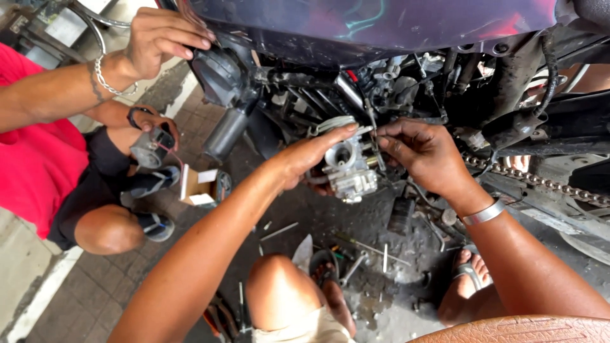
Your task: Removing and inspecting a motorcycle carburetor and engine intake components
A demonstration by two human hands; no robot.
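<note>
While my left hand [305, 155] cups the silver carburetor [348, 168] from the side, fingers wrapped on its body, my right hand [422, 152] pinches a thin metal part [375, 134] at its top between thumb and forefinger. Carburetor sits just under the motorcycle frame [381, 25], in front of a tangle of hoses and cables [330, 95] that crowds the space behind it. Drive chain [540, 184] runs off to the right. Loose tools and bolts [362, 254] lie on the greasy floor between my sandalled feet. Another person in a red shirt [38, 152] squats at left, one hand [159, 38] on the bike, the other holding a small part [151, 147]. Small cardboard box [202, 186] near their shoe. What the pinched piece connects to is hard to make out.
</note>
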